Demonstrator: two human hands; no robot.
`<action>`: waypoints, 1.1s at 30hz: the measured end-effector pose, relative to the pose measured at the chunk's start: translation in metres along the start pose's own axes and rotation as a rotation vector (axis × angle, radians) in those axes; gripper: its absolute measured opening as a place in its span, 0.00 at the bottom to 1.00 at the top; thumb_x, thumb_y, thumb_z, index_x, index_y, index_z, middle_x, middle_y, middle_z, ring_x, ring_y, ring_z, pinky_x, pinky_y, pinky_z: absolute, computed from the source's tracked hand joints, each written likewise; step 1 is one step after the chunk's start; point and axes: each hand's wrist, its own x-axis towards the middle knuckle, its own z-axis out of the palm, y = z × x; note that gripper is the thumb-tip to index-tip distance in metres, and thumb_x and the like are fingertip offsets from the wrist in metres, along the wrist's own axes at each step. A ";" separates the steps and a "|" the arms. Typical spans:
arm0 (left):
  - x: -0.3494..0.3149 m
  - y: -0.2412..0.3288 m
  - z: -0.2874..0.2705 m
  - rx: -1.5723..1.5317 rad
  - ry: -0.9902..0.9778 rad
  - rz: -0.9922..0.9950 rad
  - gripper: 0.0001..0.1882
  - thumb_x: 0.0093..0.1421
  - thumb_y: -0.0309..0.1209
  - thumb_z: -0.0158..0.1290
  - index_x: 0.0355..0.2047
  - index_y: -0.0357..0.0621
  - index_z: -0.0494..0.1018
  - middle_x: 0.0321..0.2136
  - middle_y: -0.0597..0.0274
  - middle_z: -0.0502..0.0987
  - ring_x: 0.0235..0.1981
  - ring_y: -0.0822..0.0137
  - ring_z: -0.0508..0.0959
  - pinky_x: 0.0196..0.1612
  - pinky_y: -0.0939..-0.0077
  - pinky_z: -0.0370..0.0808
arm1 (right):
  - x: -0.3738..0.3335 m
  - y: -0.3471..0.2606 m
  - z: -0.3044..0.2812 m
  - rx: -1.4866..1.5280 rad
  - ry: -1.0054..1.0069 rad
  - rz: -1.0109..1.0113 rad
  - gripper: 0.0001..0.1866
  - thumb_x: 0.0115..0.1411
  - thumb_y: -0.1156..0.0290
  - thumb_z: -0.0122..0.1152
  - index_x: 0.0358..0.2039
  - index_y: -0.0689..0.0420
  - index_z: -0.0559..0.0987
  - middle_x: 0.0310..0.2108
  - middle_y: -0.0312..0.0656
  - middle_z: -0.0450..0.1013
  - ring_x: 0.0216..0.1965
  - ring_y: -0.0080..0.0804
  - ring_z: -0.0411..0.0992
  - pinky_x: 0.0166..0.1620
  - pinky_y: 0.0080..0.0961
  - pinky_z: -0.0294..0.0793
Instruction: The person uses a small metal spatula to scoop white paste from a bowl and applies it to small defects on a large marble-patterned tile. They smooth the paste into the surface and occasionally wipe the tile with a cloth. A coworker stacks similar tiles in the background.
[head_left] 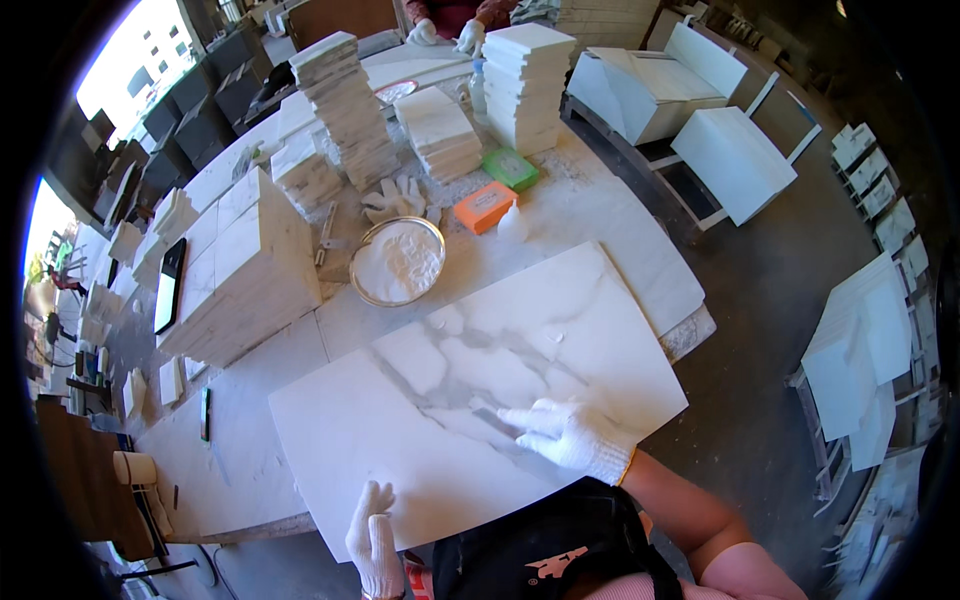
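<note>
STEP: checking veined marble slab point(470, 400) lying flat on table point(640, 270), frame centre | RIGHT hand point(560, 432): gloved, fingers spread flat on slab | LEFT hand point(372, 535): gloved, open, touching slab's near edge, lower frame | NEXT: likely needs a firm two-handed edge grip.

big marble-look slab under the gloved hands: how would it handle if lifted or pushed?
The slab looks thin, flat and rigid, so probably stiff yet prone to cracking. Its near edge overhangs the workbench, so it might tip if pushed outward. Its smooth face may slip under the gloved right hand and left hand.
</note>
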 end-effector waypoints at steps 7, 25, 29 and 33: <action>0.012 -0.003 0.064 -0.346 -0.416 -0.154 0.38 0.71 0.54 0.42 0.65 0.28 0.61 0.54 0.48 0.75 0.48 0.62 0.78 0.47 0.71 0.73 | -0.004 -0.039 0.018 0.274 -0.164 -0.071 0.27 0.59 0.67 0.66 0.60 0.47 0.75 0.39 0.42 0.79 0.36 0.40 0.78 0.42 0.31 0.76; 0.069 0.023 0.057 -0.779 -0.375 -0.223 0.51 0.64 0.70 0.33 0.70 0.35 0.50 0.65 0.40 0.62 0.65 0.48 0.65 0.65 0.55 0.61 | 0.024 -0.046 0.036 0.602 -0.286 0.212 0.36 0.61 0.70 0.67 0.68 0.52 0.65 0.32 0.35 0.77 0.31 0.22 0.72 0.42 0.23 0.75; 0.066 0.040 0.070 -0.711 -0.501 -0.298 0.49 0.66 0.64 0.41 0.71 0.35 0.47 0.65 0.41 0.62 0.67 0.51 0.63 0.68 0.60 0.58 | 0.035 -0.053 0.040 0.426 -0.247 0.135 0.35 0.60 0.67 0.68 0.67 0.51 0.67 0.31 0.42 0.76 0.32 0.27 0.75 0.43 0.24 0.75; 0.073 0.040 0.074 -0.799 -0.596 -0.361 0.35 0.71 0.44 0.47 0.69 0.33 0.54 0.63 0.51 0.66 0.64 0.62 0.66 0.67 0.72 0.59 | 0.046 -0.059 0.044 0.318 -0.195 0.106 0.33 0.58 0.70 0.69 0.64 0.53 0.70 0.41 0.42 0.78 0.40 0.29 0.77 0.48 0.26 0.75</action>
